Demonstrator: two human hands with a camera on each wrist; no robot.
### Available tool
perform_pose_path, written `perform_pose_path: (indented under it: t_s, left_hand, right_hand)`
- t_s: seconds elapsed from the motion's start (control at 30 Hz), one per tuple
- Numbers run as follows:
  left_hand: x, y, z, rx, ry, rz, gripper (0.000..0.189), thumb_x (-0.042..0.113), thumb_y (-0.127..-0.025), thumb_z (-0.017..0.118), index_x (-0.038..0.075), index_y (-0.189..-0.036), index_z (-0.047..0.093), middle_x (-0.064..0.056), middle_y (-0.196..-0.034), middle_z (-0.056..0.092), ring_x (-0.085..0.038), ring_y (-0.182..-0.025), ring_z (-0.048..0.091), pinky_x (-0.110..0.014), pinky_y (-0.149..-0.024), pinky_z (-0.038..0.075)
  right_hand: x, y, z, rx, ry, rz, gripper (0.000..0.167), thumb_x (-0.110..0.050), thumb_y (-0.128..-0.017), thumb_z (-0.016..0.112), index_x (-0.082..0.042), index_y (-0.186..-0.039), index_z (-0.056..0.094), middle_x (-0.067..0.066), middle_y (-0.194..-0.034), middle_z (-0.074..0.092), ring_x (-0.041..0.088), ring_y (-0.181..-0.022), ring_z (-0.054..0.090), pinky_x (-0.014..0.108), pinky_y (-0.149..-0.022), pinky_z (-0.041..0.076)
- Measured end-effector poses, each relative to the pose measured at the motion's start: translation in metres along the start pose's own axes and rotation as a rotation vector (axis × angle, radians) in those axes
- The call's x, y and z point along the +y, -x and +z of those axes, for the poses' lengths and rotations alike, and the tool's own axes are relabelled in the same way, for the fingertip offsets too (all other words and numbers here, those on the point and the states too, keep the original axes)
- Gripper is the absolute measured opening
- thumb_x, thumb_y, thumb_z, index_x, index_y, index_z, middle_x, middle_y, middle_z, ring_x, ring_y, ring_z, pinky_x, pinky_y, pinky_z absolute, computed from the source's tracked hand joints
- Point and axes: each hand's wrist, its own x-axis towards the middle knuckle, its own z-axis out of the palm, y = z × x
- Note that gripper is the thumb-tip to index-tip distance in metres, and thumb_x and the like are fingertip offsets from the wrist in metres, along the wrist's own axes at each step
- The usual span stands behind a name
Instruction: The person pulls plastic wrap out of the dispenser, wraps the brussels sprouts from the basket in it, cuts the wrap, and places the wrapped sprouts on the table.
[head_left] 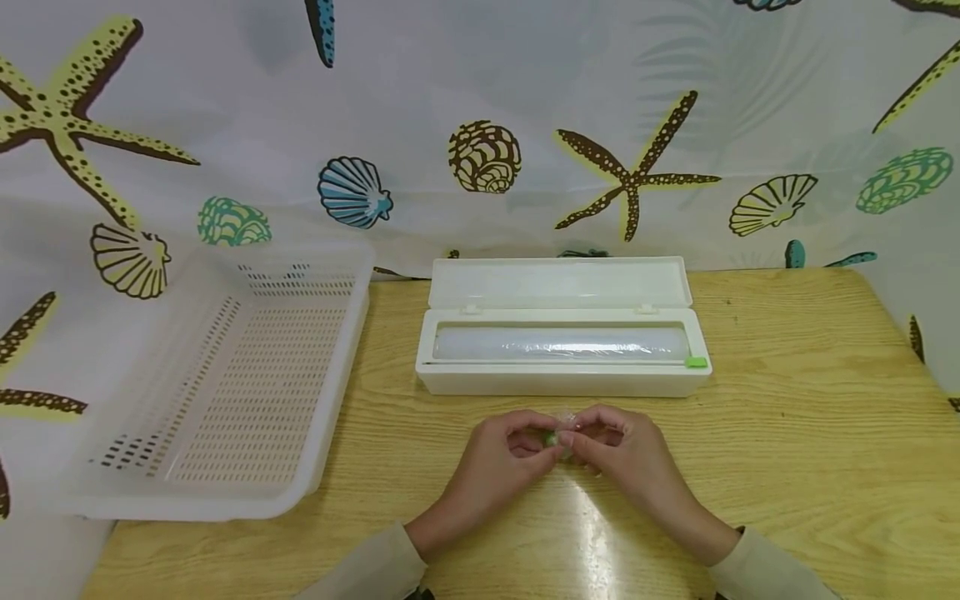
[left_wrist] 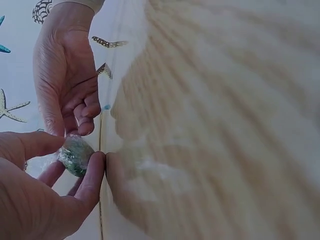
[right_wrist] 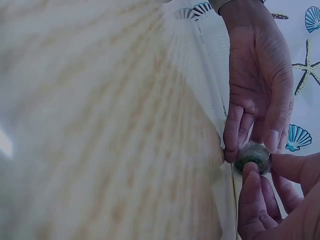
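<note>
A small, roundish green thing wrapped in clear plastic film (left_wrist: 76, 156) is between both hands, low over the table; its exact kind is hidden by the crinkled film. My left hand (head_left: 495, 458) pinches it from the left with thumb and fingers. From the right, my right hand (head_left: 637, 458) pinches the film between thumb and forefinger, the fingertips of both hands nearly meeting. Just beyond the hands stands a white cling film dispenser (head_left: 562, 382), its lid (head_left: 558, 283) raised. Inside lies a roll of cling film (head_left: 562, 343), and a green slider (head_left: 696, 362) sits at the right front edge.
A white plastic basket (head_left: 330, 400) with slotted walls and floor stands on the left of the wood-grain table (head_left: 810, 400). Behind the table hangs a white cloth (head_left: 525, 67) printed with starfish and shells.
</note>
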Motion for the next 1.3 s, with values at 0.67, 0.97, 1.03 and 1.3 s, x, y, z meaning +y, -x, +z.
perform_pose_path:
  t_s: [0.67, 0.97, 1.03, 1.3]
  left_hand:
    - [-0.0058, -0.0001, 0.0011, -0.042, 0.000, 0.043, 0.031, -0.003, -0.095, 0.084, -0.002, -0.125, 0.074, -0.013, -0.121, 0.075, -0.026, -0.109, 0.075, -0.030, -0.090, 0.062]
    - [-0.0045, 0.0000, 0.0003, 0.012, -0.039, -0.022, 0.037, -0.001, -0.092, 0.087, -0.011, -0.124, 0.070, -0.019, -0.133, 0.061, -0.037, -0.124, 0.067, -0.028, -0.103, 0.055]
    - [-0.0038, -0.0003, 0.0003, 0.013, -0.040, -0.025, 0.035, -0.002, -0.092, 0.087, -0.012, -0.122, 0.071, -0.020, -0.134, 0.057, -0.039, -0.125, 0.066, -0.028, -0.104, 0.055]
    - [-0.0037, 0.0004, -0.0014, -0.018, -0.252, 0.083, 0.029, -0.006, -0.091, 0.086, 0.000, -0.118, 0.078, -0.004, -0.109, 0.070, -0.019, -0.093, 0.066, -0.028, -0.081, 0.057]
  right_hand:
    - [0.0034, 0.0036, 0.0034, -0.031, 0.056, 0.029, 0.015, -0.015, -0.100, 0.082, -0.001, -0.100, 0.075, 0.008, -0.088, 0.076, 0.017, -0.075, 0.068, 0.023, -0.064, 0.054]
    - [0.0022, 0.0037, 0.0034, -0.074, 0.010, 0.062, 0.018, -0.012, -0.101, 0.081, 0.003, -0.104, 0.073, 0.009, -0.089, 0.076, 0.020, -0.077, 0.072, 0.027, -0.063, 0.059]
    - [0.0015, 0.0037, 0.0042, -0.078, -0.012, 0.080, 0.021, -0.010, -0.100, 0.082, 0.005, -0.109, 0.071, 0.009, -0.089, 0.076, 0.021, -0.078, 0.073, 0.028, -0.063, 0.061]
    - [0.0031, 0.0032, 0.0041, -0.102, -0.031, 0.100, 0.028, -0.005, -0.098, 0.080, 0.005, -0.121, 0.067, 0.012, -0.090, 0.077, 0.024, -0.080, 0.074, 0.031, -0.066, 0.063]
